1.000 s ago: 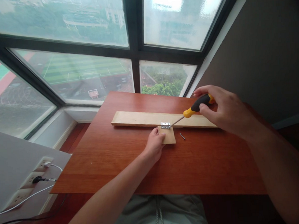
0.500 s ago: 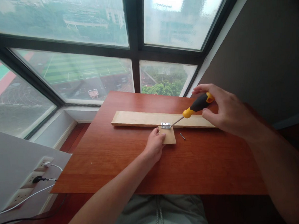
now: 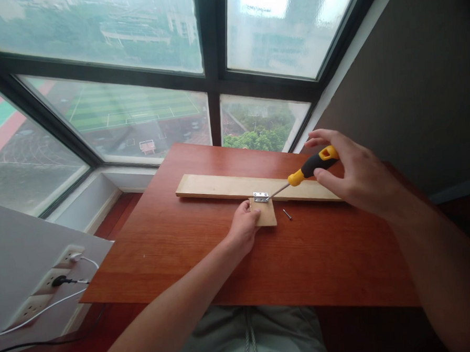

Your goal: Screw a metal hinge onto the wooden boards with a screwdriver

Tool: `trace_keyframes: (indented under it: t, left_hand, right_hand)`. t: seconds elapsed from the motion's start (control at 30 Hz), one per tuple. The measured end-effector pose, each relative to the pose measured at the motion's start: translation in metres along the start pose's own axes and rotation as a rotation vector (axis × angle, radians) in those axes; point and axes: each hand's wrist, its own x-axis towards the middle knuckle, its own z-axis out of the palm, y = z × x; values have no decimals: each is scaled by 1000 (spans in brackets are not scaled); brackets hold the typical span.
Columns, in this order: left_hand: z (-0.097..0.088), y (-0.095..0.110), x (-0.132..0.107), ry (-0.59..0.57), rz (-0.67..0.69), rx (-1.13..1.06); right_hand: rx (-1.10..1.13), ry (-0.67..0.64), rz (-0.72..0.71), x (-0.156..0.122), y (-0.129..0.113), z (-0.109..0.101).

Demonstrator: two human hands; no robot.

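My left hand [image 3: 244,225] grips a small wooden block [image 3: 265,215] by its left side. A silver hinge [image 3: 261,196] lies at the block's far edge, beside the front edge of a long wooden board [image 3: 220,185]. My right hand [image 3: 347,172] holds a yellow-and-black screwdriver [image 3: 317,163] by its handle, the thumb on the near side and the upper fingers lifted off. Its shaft slants down to the left, and the tip meets the right end of the hinge. To the block's right, a loose screw [image 3: 287,214] rests on the tabletop.
The reddish-brown table [image 3: 176,252] stands against large dark-framed windows [image 3: 213,82]. Wall sockets [image 3: 53,282] with plugs and cables are low on the left. A dark wall [image 3: 418,72] rises on the right.
The screwdriver's handle has turned, and the hole in its yellow end now shows more. My right fingers have shifted slightly around it. My left hand and the block stay put.
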Motion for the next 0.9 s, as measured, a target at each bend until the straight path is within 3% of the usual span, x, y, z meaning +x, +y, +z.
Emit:
trace_keyframes:
  t: [0.2, 0.4, 0.7, 0.9]
  left_hand:
    - [0, 0, 1, 1, -3, -8]
    - [0, 0, 0, 5, -6, 8]
    - [0, 0, 0, -2, 0, 1]
    - [-3, -2, 1, -16, 6, -6]
  right_hand:
    - [-120, 27, 155, 3, -1, 3]
    - [58, -5, 48, -1, -2, 1]
    - [-105, 7, 87, 2, -7, 1]
    - [17, 23, 39, 0, -3, 1]
